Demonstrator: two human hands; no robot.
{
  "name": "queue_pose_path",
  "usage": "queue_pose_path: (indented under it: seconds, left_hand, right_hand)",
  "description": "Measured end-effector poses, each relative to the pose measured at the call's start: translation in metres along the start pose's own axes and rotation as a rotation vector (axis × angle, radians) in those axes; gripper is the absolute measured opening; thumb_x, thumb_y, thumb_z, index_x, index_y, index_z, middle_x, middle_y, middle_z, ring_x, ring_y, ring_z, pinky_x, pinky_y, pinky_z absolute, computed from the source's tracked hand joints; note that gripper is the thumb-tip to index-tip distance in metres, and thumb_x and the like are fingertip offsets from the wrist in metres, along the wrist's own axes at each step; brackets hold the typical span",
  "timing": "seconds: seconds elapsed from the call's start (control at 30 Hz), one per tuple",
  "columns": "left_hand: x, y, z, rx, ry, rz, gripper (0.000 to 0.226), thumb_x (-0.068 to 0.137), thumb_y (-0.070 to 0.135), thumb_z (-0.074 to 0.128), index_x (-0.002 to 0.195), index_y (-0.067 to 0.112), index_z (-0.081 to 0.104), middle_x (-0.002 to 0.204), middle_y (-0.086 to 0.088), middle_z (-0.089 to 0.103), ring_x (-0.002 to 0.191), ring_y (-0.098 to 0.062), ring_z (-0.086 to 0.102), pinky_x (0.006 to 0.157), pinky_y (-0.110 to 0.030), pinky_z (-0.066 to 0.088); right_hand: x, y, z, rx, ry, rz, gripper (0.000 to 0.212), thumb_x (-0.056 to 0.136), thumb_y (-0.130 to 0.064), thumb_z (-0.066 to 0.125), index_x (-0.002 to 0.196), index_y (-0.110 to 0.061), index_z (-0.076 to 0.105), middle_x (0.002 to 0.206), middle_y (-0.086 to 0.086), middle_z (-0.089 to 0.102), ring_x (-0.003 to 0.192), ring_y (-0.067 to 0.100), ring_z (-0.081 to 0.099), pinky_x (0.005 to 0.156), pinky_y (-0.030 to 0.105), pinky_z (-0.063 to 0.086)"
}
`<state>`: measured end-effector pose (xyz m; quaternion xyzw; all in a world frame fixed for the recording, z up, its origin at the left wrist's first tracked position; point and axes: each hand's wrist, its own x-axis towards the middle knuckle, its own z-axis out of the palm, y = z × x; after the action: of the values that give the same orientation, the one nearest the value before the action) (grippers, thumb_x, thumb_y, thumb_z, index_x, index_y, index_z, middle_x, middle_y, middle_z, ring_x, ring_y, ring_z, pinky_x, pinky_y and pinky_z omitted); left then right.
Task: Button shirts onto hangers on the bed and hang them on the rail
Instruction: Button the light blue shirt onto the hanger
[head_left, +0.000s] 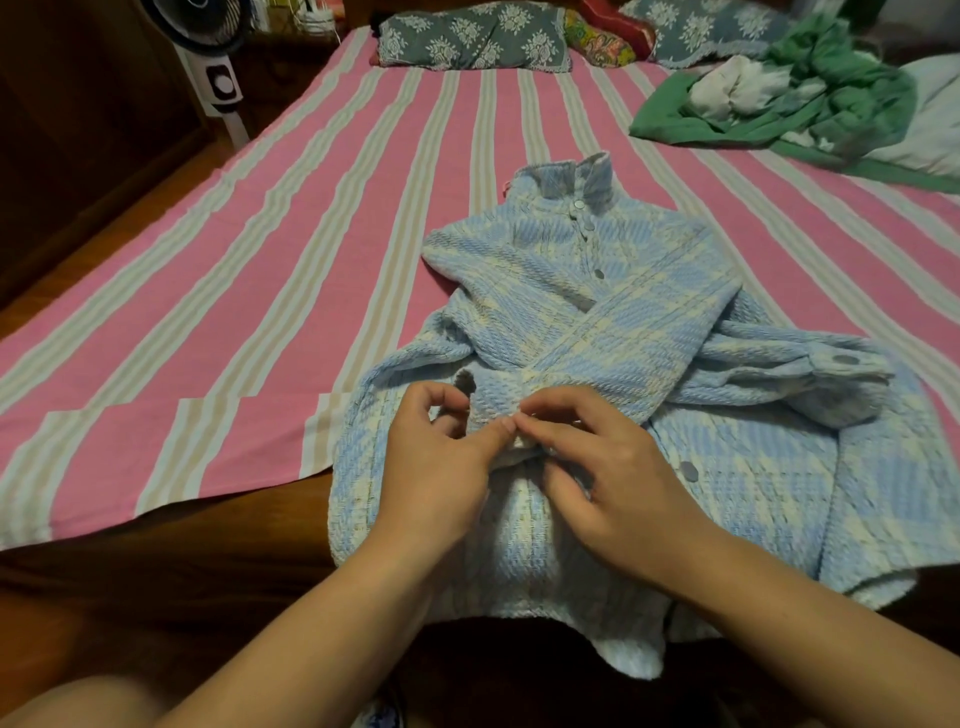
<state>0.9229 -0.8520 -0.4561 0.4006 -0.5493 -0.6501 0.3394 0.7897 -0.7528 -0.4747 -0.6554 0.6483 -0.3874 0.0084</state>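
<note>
both hands at the shirt front, mid-placket

where the pink striped sheet (322, 249) ends near the foot of the bed, a blue and cream checked shirt (623, 332) lies face up, collar pointing away toward the pillows, hem hanging over the wooden bed edge (156, 571). both sleeves are folded across the chest; the one on top crosses the front and its cuff ends at the right side. upper buttons near the collar look fastened. one grey button (689, 471) shows on the lower front, just right of the hands.

left hand (441, 467): fingers curled, thumb and forefinger pinching the shirt's front edge at the middle. right hand (618, 478): fingers curled, fingertips pinching the same edge; its fingertips touch the left thumb. whether a button sits between the fingers cannot be told.

a hanger cannot be made out under the cloth.

far side: a grey floral pillow (472, 36) at the head of the bed, a green cloth heap (810, 98) at upper right, a standing fan (218, 67) beside the bed at upper left.
</note>
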Motion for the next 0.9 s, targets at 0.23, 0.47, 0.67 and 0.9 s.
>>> queue_pose_path:
  seconds: [0.23, 0.47, 0.67, 0.9]
  left_hand:
    - [-0.0003, -0.0054, 0.0023, 0.074, -0.028, 0.075, 0.026, 0.087, 0.018, 0.079, 0.11, 0.021, 0.067, 0.1, 0.0, 0.074, 0.097, -0.014, 0.072, 0.089, -0.036, 0.058]
    - [-0.0045, -0.0046, -0.0007, 0.221, -0.056, 0.169, 0.021, 0.091, 0.028, 0.075, 0.074, 0.018, 0.067, 0.058, 0.013, 0.055, 0.06, -0.007, 0.052, 0.064, -0.029, 0.046]
    - [-0.0021, -0.0061, 0.0023, 0.15, 0.097, 0.091, 0.018, 0.086, 0.023, 0.081, 0.091, 0.03, 0.065, 0.085, 0.009, 0.065, 0.082, -0.007, 0.062, 0.081, -0.031, 0.055]
    - [0.0027, -0.0102, 0.0022, 0.03, 0.072, 0.097, 0.034, 0.086, 0.008, 0.079, 0.094, 0.021, 0.049, 0.071, -0.01, 0.052, 0.065, -0.02, 0.052, 0.068, -0.044, 0.051]
  right_hand:
    - [-0.0018, 0.0006, 0.0026, -0.001, 0.05, 0.031, 0.043, 0.087, -0.001, 0.063, 0.13, -0.001, 0.065, 0.127, 0.007, 0.057, 0.121, 0.01, 0.054, 0.103, 0.015, 0.041]
    - [0.0031, 0.0011, 0.0041, -0.072, 0.151, 0.015, 0.032, 0.088, -0.004, 0.073, 0.12, -0.002, 0.072, 0.115, 0.008, 0.062, 0.107, 0.008, 0.058, 0.097, 0.011, 0.043]
    - [0.0043, 0.0004, 0.0083, -0.119, 0.077, -0.047, 0.034, 0.092, -0.002, 0.067, 0.126, -0.001, 0.068, 0.12, 0.012, 0.06, 0.108, 0.02, 0.062, 0.094, 0.028, 0.052]
    - [0.0047, -0.0014, 0.0053, -0.1, 0.043, -0.037, 0.038, 0.09, 0.0, 0.066, 0.127, -0.003, 0.067, 0.122, 0.009, 0.058, 0.11, 0.017, 0.06, 0.094, 0.027, 0.052]
